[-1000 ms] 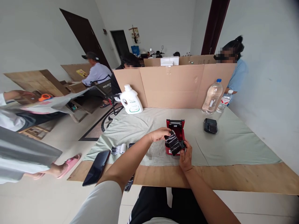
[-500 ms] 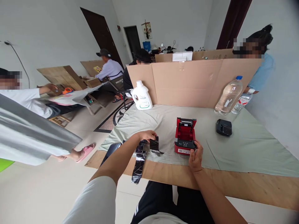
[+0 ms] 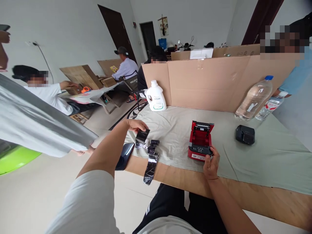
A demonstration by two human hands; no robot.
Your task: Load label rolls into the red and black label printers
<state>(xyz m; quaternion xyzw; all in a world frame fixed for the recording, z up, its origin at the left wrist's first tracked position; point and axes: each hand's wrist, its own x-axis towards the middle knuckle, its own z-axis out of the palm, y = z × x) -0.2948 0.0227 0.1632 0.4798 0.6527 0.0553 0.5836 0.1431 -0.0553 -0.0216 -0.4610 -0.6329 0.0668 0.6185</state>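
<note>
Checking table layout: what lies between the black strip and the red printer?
Head view: only bare green cloth between the black strip and red printer.

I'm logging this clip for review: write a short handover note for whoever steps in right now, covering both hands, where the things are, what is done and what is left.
Left hand: pinching one end of a black printed paper strip at the table's left edge; the strip trails over the edge, beside a small white roll and a phone.
Right hand: steadying the red printer at its front corner; lid open.
Done: strip is out of the printer.
Left: judging by the open lid, probably reloading paper and closing it.
Black device lies untouched to the right.
</note>
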